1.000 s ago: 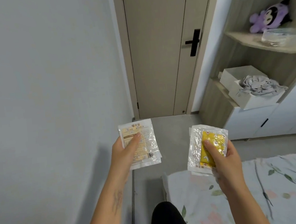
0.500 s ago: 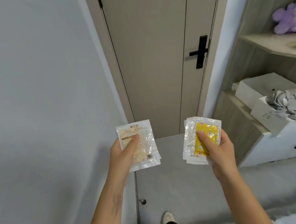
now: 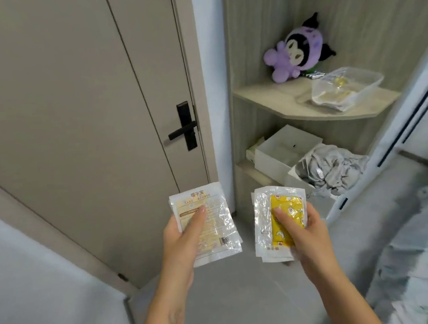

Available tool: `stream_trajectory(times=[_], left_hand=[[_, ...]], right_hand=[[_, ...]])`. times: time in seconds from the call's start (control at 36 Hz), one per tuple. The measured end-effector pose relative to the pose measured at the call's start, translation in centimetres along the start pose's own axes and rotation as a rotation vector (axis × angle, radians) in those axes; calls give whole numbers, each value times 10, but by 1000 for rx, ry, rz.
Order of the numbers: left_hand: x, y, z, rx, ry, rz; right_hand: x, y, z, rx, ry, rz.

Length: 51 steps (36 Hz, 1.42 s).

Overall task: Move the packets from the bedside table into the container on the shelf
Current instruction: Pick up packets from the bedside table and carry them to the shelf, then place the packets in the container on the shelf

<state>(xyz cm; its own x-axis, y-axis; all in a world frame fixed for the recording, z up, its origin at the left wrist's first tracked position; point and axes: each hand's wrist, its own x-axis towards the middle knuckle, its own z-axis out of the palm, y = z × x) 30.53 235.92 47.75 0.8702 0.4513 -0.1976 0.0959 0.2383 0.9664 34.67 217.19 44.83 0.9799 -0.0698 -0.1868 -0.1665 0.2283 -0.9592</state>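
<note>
My left hand [image 3: 180, 243] pinches a stack of clear packets with a pale printed label [image 3: 213, 222], thumb on top. My right hand [image 3: 307, 233] grips a second stack of clear packets with a yellow insert [image 3: 268, 216], thumb pressed on the yellow part. Both stacks are held out in front of me at waist height. A clear plastic container [image 3: 349, 86] stands on the upper wooden shelf [image 3: 274, 94], up and to the right of both hands, with some packets inside it. The bedside table is out of view.
A purple plush toy [image 3: 298, 49] sits on the upper shelf left of the container. On the lower shelf are white boxes [image 3: 282, 152] and grey cloth [image 3: 333, 168]. A closed door with a black handle [image 3: 184, 126] stands ahead left; the floral bed [image 3: 426, 259] lies right.
The view has swung right and nearer the shelf unit, so the container and plush now show clearly. Both hands keep the same hold on their packets.
</note>
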Motion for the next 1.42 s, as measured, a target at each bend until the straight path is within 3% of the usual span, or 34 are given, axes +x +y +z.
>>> stream_trajectory(times=[0.44,0.58,0.72,0.86,0.94,1.14,1.22,1.31,1.36,1.42], left_hand=[[222,15,193,5,-336,-98],[261,23,256,3,-415,-107],[287,20,307,-14,-430,-155],[303,6,347,-86,-288,-225],[304,2,375,-146,-182,-202],[293,-3,434,-209,-52,-160],[292,-5,446,-203,2,-149],[296,-4,452,-163,37,-126],[300,-3,455,-123,45,-110],[304,-1,458,-85,39,-85]], right_hand=[[233,-73,-25,-105,256,-158],[289,-106,-54,-110,276,-86],[348,-156,-100,57,226,18],[424,-207,-144,44,105,67],[476,-229,-161,-133,14,92],[545,-220,-162,-582,-404,249],[554,-205,-161,-832,-567,234],[554,-200,-160,-874,-662,210],[552,-202,-158,-993,-707,94],[549,-203,-154,-1302,-733,-54]])
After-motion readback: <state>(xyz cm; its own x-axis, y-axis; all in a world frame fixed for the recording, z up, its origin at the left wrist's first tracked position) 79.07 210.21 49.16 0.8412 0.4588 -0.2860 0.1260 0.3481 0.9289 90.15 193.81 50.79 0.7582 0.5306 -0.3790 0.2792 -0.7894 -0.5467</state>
